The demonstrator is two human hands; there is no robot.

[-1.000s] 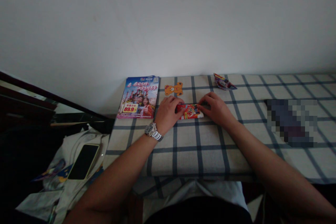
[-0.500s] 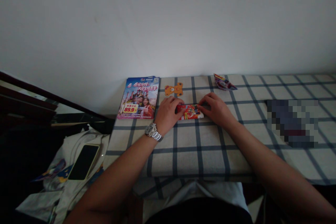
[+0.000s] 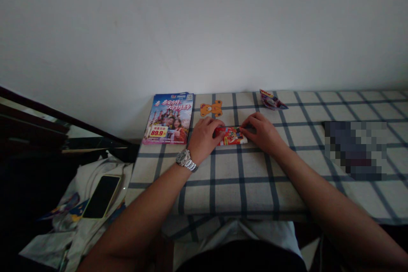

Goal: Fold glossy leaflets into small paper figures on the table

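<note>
Paper (image 3: 231,136) unmoved; left hand (image 3: 204,138) and right hand (image 3: 262,134) still press it.

Flyer (image 3: 168,119), far left: yellow price tag reads "89.9" — QR code in top right corner, headline characters too blurred to read. Folded red paper (image 3: 230,135), centre — print too small to read.

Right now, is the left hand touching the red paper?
Touching. The head view shows the left hand resting over the left end of the red paper, no gap.
</note>
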